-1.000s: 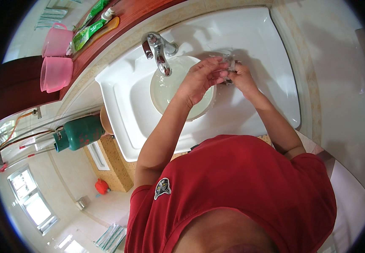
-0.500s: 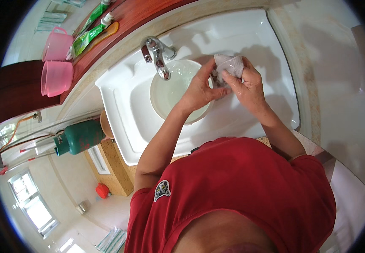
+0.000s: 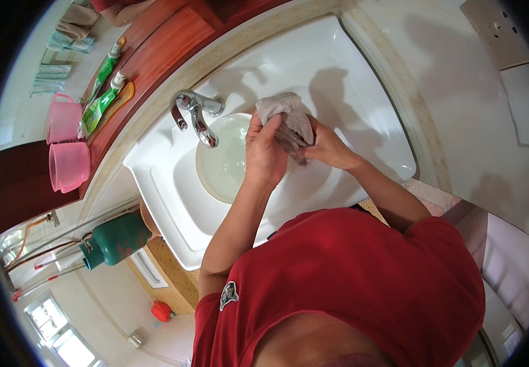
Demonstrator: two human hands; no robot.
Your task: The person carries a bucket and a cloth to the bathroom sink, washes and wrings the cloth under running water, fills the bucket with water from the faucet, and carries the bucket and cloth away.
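Observation:
A crumpled, wet-looking greyish cloth (image 3: 290, 124) is held up between both hands over the white sink. My left hand (image 3: 265, 150) grips its left side, thumb laid against the folds. On the other side, my right hand (image 3: 330, 145) is closed on the cloth's lower right part; some of its fingers are hidden behind the fabric. Just left of and below the cloth, a pale round basin (image 3: 206, 174) of water sits in the sink bowl, partly covered by my left hand and forearm. A chrome faucet (image 3: 198, 116) reaches over the basin's rim.
The white sink (image 3: 362, 131) has a raised edge along the wall. At the left, a red-brown shelf (image 3: 154, 58) carries a pink cup (image 3: 68, 166) and a green-and-white tube (image 3: 102, 107). A green gas cylinder (image 3: 117, 238) stands beyond the sink's left end.
The cloth has been turned and opened out more, and my left hand now holds its left side upright. The whole view has shifted, moving the sink and faucet leftward in the picture.

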